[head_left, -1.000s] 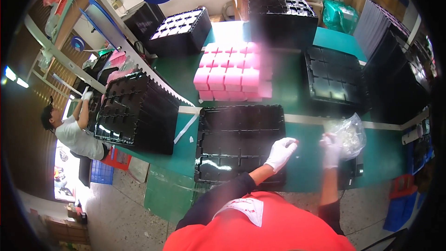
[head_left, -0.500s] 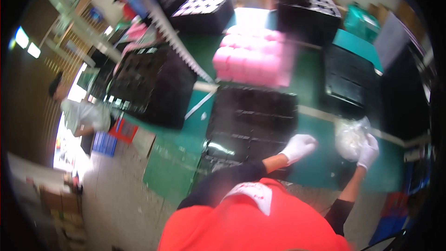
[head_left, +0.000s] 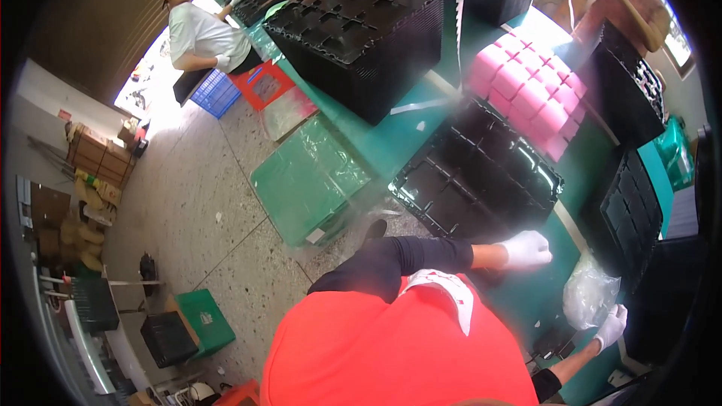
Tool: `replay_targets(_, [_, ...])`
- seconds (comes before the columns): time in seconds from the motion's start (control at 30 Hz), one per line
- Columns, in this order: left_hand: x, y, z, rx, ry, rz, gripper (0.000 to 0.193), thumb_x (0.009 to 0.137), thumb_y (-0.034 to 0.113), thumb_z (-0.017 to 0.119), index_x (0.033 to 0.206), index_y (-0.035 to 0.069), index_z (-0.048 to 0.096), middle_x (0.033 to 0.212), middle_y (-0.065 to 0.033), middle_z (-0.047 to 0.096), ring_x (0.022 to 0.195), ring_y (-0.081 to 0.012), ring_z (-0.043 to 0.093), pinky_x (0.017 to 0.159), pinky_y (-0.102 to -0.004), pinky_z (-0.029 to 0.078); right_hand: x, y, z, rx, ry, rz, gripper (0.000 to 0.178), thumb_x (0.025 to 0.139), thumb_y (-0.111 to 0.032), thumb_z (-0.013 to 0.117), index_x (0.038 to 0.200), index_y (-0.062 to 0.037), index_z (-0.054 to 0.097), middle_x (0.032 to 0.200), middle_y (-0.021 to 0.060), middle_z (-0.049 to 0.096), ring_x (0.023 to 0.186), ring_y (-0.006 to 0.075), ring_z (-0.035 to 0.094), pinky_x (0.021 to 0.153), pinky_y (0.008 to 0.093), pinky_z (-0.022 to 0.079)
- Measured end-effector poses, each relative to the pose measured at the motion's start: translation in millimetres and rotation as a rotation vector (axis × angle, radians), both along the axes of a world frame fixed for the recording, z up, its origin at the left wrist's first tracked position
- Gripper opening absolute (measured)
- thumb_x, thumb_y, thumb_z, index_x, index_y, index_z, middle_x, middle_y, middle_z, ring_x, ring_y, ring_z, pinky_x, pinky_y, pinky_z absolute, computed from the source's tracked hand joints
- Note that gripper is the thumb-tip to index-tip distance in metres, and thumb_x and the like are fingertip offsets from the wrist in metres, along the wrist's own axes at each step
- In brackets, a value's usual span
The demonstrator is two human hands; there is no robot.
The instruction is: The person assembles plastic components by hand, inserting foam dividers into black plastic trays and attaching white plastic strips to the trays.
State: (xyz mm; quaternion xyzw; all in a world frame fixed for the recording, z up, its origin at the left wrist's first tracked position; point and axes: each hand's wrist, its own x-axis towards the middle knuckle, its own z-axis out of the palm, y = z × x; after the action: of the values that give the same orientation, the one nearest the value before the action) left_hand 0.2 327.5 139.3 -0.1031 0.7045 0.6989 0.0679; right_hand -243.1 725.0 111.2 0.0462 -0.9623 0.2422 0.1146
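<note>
My right hand (head_left: 613,325), in a white glove, grips the edge of a clear plastic bag (head_left: 590,297) with pale contents that I cannot make out. The bag rests on the green tabletop, towards the right. My left hand (head_left: 526,250), gloved too, hovers by the near right corner of a black plastic tray (head_left: 481,169). Its fingers are curled, and whatever they hold, if anything, is hidden. The tray lies flat, with shallow moulded compartments. Beyond it stands a block of pink foam-like pieces (head_left: 526,90) in rows.
A tall stack of black trays (head_left: 361,37) stands at the far left of the table. Other black trays (head_left: 628,207) lie at the right. A green box (head_left: 308,180) stands on the floor to the left. A co-worker in a white shirt (head_left: 203,34) is beyond, beside a blue crate (head_left: 216,94).
My view has swung to the left, so the table appears turned and more floor shows. My right hand still grips the bag. My left hand stays curled near the black tray.
</note>
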Motion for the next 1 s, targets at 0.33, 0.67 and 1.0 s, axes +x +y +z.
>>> replay_targets(0.33, [1.1, 4.7, -24.0, 0.079, 0.090, 0.136, 0.024, 0.084, 0.022, 0.063, 0.079, 0.000, 0.060, 0.066, -0.0079, 0.061, 0.056, -0.0156, 0.059, 0.054, -0.0310, 0.049, -37.4, 11.3, -18.3, 0.408, 0.148, 0.029, 0.019, 0.085, -0.021, 0.059, 0.095, -0.0063, 0.067, 0.102, 0.0146, 0.067, 0.093, 0.0295, 0.064, 0.083, 0.0355, 0.048])
replay_targets(0.67, [2.4, -4.4, -25.0, 0.035, 0.106, 0.081, 0.022, 0.078, 0.014, 0.058, 0.092, -0.002, 0.063, 0.082, -0.0131, 0.066, 0.073, -0.0228, 0.063, 0.065, -0.0344, 0.051, -16.9, -15.4, 16.3, 0.141, 0.201, -0.100, 0.030, 0.092, -0.023, 0.057, 0.115, -0.0075, 0.065, 0.107, 0.0117, 0.068, 0.096, 0.0259, 0.065, 0.085, 0.0321, 0.050])
replay_targets(1.0, [7.0, -8.4, -16.5, 0.100, 0.020, 0.047, 0.025, 0.077, 0.015, 0.054, 0.093, -0.001, 0.063, 0.085, -0.0152, 0.065, 0.081, -0.0255, 0.063, 0.072, -0.0371, 0.050, -16.9, -7.3, 10.8, 0.235, 0.364, 0.171, 0.033, 0.076, 0.000, 0.056, 0.108, 0.0010, 0.066, 0.119, 0.0152, 0.061, 0.110, 0.0280, 0.057, 0.100, 0.0339, 0.041])
